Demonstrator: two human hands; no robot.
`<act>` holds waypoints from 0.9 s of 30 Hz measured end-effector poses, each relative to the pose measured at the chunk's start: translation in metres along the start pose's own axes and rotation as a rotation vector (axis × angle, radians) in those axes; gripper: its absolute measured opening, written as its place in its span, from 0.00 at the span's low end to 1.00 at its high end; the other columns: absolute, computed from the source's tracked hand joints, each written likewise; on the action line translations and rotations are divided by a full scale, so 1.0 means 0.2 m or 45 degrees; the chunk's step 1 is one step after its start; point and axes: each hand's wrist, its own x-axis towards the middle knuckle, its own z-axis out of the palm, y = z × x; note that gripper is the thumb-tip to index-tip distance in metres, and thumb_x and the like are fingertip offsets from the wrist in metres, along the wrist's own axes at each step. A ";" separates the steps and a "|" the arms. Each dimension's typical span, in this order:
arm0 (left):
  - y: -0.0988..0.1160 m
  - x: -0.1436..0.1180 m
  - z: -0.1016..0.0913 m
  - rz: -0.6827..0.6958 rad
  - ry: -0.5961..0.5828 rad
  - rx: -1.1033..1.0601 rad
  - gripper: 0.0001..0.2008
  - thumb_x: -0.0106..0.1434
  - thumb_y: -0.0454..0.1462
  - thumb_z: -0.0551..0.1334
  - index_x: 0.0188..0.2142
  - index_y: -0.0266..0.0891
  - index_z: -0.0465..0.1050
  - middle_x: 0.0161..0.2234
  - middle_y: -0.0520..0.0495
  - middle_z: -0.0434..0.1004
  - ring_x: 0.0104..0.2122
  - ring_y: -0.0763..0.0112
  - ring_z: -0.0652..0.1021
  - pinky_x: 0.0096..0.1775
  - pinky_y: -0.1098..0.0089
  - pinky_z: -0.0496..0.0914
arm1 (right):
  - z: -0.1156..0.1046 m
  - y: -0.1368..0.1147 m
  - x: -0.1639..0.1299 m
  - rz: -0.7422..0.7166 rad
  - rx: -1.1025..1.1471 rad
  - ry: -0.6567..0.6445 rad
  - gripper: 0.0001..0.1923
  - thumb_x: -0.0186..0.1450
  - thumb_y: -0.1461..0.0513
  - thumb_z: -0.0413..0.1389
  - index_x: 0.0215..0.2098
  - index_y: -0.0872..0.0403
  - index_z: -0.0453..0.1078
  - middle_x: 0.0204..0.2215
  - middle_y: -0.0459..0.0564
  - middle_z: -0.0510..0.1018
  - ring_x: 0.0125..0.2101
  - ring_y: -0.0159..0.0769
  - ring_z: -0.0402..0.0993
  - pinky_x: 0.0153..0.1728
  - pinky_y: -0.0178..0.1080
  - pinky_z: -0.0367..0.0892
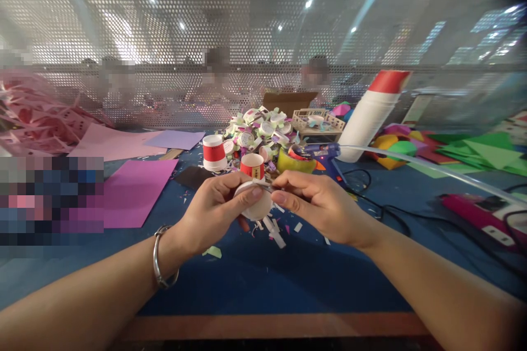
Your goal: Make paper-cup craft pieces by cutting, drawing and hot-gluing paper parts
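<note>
Steady the white disc [260, 209] pinched in the left hand [206, 209] mid-frame; right hand [327, 209], its hold unclear, should press lightly

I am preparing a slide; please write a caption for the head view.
The left hand holds a round white piece, the right hand at its edge, near a glue gun and red-white cups.

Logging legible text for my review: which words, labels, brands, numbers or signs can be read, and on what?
No text is readable.
Gold label on a red-banded cup: dark marks, too small to read.
White disc: printed marks, too small.
Glue gun: any lettering is too blurred.
</note>
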 end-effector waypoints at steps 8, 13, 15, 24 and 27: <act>0.00 0.02 -0.01 -0.064 -0.030 0.036 0.12 0.65 0.43 0.65 0.37 0.35 0.77 0.28 0.48 0.74 0.25 0.75 0.73 0.22 0.79 0.71 | -0.01 0.02 0.01 0.014 -0.022 0.000 0.14 0.71 0.52 0.56 0.37 0.54 0.72 0.25 0.43 0.67 0.24 0.28 0.58 0.24 0.34 0.56; 0.00 0.02 -0.02 -0.124 -0.083 0.008 0.12 0.66 0.44 0.64 0.34 0.35 0.75 0.27 0.49 0.75 0.25 0.75 0.75 0.20 0.79 0.68 | -0.02 0.03 0.01 0.011 -0.092 -0.017 0.14 0.71 0.51 0.55 0.38 0.54 0.72 0.26 0.44 0.69 0.26 0.28 0.61 0.25 0.34 0.58; 0.01 0.02 -0.02 -0.143 -0.088 -0.004 0.12 0.66 0.43 0.64 0.35 0.35 0.75 0.26 0.49 0.76 0.24 0.75 0.75 0.20 0.80 0.68 | -0.02 0.03 0.01 0.015 -0.100 -0.015 0.14 0.71 0.51 0.55 0.38 0.54 0.72 0.25 0.43 0.68 0.25 0.28 0.60 0.25 0.34 0.57; 0.01 0.02 0.00 -0.209 -0.056 -0.123 0.12 0.66 0.42 0.65 0.32 0.35 0.74 0.26 0.49 0.75 0.24 0.76 0.75 0.20 0.81 0.66 | -0.01 0.03 0.02 -0.038 -0.088 0.033 0.11 0.70 0.54 0.57 0.37 0.54 0.73 0.26 0.43 0.70 0.25 0.28 0.60 0.25 0.34 0.57; 0.01 0.02 0.00 -0.230 -0.064 -0.138 0.11 0.66 0.42 0.65 0.33 0.35 0.75 0.26 0.49 0.75 0.24 0.77 0.75 0.20 0.81 0.65 | 0.00 0.03 0.02 -0.047 -0.085 0.037 0.11 0.70 0.55 0.58 0.37 0.54 0.72 0.25 0.42 0.69 0.24 0.27 0.59 0.24 0.34 0.56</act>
